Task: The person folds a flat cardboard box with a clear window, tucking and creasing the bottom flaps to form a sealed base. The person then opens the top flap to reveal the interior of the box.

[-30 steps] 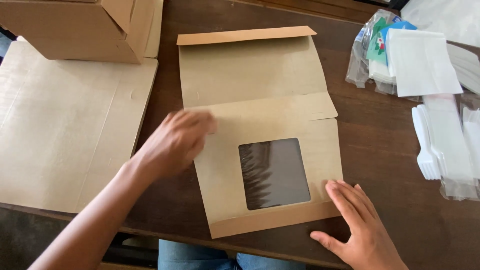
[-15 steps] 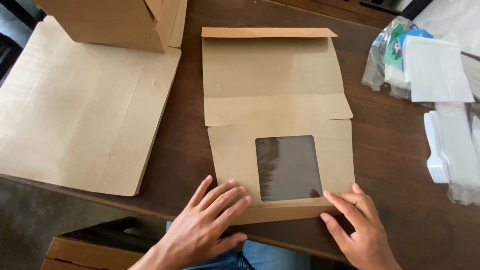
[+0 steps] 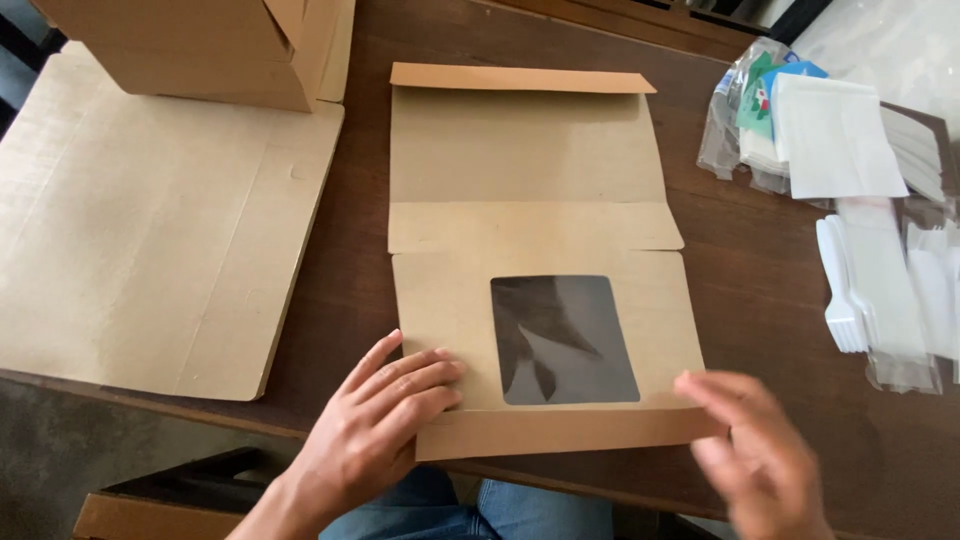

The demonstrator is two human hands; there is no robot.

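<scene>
Flat brown cardboard box blank with clear window lies mid dark wooden worktop. Left hand flat, fingers open, pressing near-edge flap; right hand blurred, open, at flap's right end. Step: creasing flap; next needs an even fold.

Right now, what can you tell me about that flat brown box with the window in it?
The flat brown box is unfolded kraft cardboard lying on the dark wooden table. It has creased panels, a narrow flap at each end and a clear rectangular window in the near panel. The left hand presses flat on its near left corner; the blurred right hand is at its near right corner.
</scene>
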